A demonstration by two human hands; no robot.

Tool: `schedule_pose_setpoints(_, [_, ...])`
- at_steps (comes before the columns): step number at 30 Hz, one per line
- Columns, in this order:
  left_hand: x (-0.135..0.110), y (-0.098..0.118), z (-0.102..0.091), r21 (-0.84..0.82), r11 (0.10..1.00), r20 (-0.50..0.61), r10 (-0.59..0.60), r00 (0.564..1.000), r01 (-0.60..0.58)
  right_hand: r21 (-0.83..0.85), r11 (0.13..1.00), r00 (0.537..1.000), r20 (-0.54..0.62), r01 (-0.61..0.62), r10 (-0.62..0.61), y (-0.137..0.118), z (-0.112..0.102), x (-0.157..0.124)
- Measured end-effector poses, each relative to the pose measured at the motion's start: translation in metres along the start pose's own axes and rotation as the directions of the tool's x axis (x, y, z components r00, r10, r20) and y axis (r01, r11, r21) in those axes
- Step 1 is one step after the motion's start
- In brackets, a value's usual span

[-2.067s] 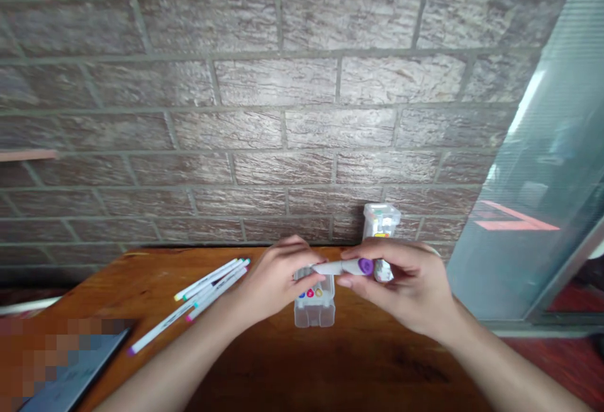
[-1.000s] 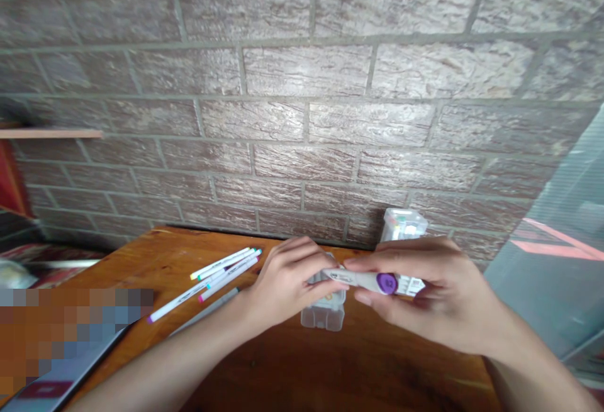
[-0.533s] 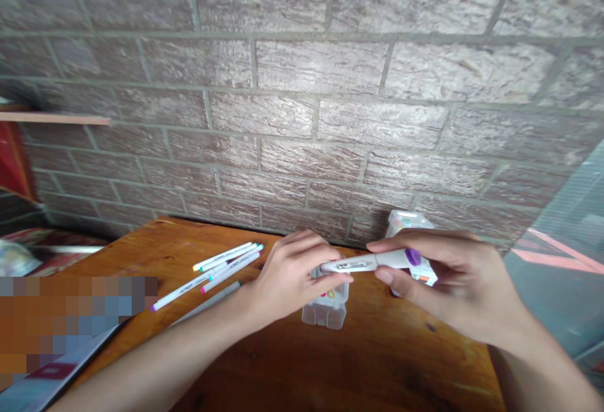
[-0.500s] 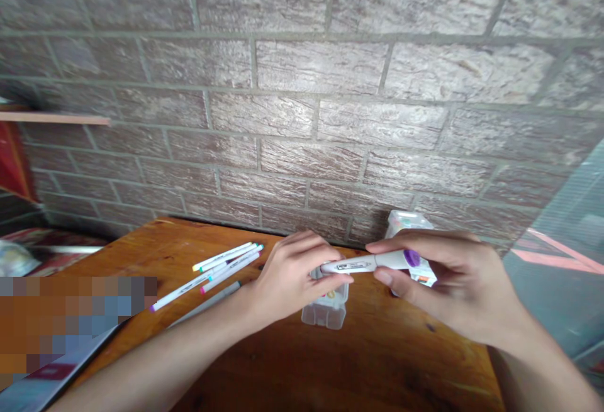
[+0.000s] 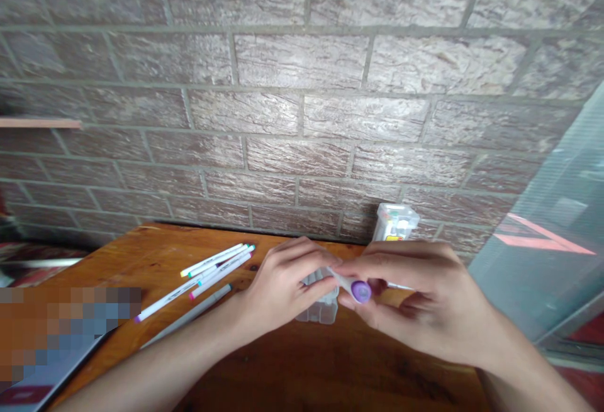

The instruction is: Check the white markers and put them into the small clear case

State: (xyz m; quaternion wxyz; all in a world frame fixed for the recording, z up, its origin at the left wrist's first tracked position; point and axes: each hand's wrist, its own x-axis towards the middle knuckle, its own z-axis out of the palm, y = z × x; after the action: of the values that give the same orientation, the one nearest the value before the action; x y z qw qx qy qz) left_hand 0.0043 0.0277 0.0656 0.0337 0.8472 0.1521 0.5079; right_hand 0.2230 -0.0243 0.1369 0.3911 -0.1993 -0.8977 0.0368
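A white marker with a purple end (image 5: 360, 291) is held in the air above the table, its purple end facing me. My right hand (image 5: 419, 305) pinches it between thumb and fingers, just behind that end. My left hand (image 5: 287, 283) closes thumb and forefinger on its far end, which is mostly hidden by fingers. Beneath my hands a clear plastic case (image 5: 318, 312) rests on the table, partly covered by the left hand. To the left, several white markers with coloured ends (image 5: 224, 273) lie loosely together.
The wooden table (image 5: 302, 368) meets a brick wall (image 5: 268, 110) at the back. A clear box with coloured contents (image 5: 397, 218) stands by the wall, behind my right hand. A flat, partly pixelated object (image 5: 70, 361) lies front left. A translucent panel (image 5: 533, 223) is at right.
My right hand has moved left toward the left hand. The marker has swung from lying sideways to pointing its purple end at me. The view has shifted slightly right.
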Motion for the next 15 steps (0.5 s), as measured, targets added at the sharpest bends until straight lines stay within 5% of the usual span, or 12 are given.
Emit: schedule_pose_setpoints(15, [0.0025,0.0029,-0.0016,-0.001,1.000,0.014,-0.005,1.000,0.005,0.038,0.999,1.000,0.012,0.027,-0.028,-0.0022,0.0005,-0.0004])
